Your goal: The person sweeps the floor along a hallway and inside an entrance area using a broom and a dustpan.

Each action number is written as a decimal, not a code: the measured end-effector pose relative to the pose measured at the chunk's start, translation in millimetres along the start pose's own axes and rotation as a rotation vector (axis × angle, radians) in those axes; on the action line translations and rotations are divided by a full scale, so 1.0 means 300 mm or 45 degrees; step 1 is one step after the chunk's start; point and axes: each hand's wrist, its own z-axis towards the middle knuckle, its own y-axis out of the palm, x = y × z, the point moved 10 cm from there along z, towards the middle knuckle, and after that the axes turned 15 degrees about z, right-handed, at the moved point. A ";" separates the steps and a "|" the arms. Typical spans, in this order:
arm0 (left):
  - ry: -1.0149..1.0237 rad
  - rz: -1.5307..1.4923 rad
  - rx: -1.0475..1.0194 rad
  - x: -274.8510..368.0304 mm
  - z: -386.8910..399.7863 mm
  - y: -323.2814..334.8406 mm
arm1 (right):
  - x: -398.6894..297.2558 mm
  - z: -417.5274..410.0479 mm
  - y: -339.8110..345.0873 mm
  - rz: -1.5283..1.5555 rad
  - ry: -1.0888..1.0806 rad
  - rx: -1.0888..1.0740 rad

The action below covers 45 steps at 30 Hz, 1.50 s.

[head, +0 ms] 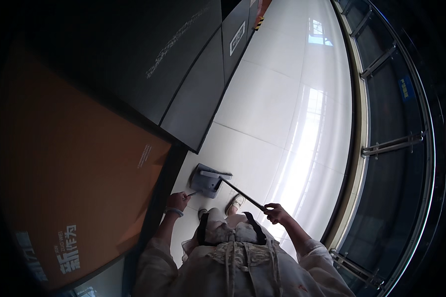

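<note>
My right hand grips the dark handle of a broom, which slants down to the upper left. The broom's grey head lies across the far part of a grey dustpan, its bristles showing past the pan's right side. My left hand is closed around the thin dustpan handle, close by the orange wall panel. The pan is low, near the tiled floor; whether it touches the floor is hard to tell. Small dark specks appear on the pan's surface.
On the left stand an orange wall panel with writing and a dark grey cabinet-like panel whose corner juts over the floor. A glass railing with metal posts curves along the right. My shoe is just below the broom.
</note>
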 end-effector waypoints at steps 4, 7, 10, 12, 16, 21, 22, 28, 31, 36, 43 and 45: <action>0.044 -0.029 -0.012 0.008 0.021 -0.043 | -0.084 0.034 -0.042 -0.006 -0.171 0.133; -0.095 -0.202 0.101 -0.020 0.074 -0.082 | -0.195 0.091 -0.055 0.033 -0.324 0.277; -0.034 -0.144 0.149 0.029 0.138 -0.143 | -0.305 0.144 -0.046 0.122 -0.435 0.342; 0.013 -0.143 0.117 0.096 0.194 -0.167 | -0.392 0.159 -0.038 0.158 -0.505 0.358; 0.220 -0.052 0.188 0.211 0.256 -0.162 | -0.396 0.204 -0.061 0.426 -0.451 0.334; 0.284 0.054 0.092 0.325 0.324 -0.117 | -0.427 0.266 -0.127 0.523 -0.421 0.349; 0.295 0.105 0.055 0.339 0.324 -0.119 | -0.417 0.283 -0.092 0.515 -0.413 0.326; 0.350 0.123 -0.057 0.328 0.409 -0.098 | -0.185 0.325 0.087 0.310 -0.323 0.238; 0.356 0.153 -0.061 0.273 0.503 -0.049 | -0.177 0.197 0.086 0.686 -0.191 -0.039; 0.357 0.088 -0.121 0.272 0.560 -0.092 | -0.156 0.062 -0.021 0.792 -0.202 0.124; 0.504 0.216 -0.150 0.448 0.560 -0.259 | -0.174 0.022 -0.169 1.125 -0.421 0.300; 0.550 0.291 -0.162 0.498 0.547 -0.260 | -0.184 0.038 -0.223 1.182 -0.432 0.355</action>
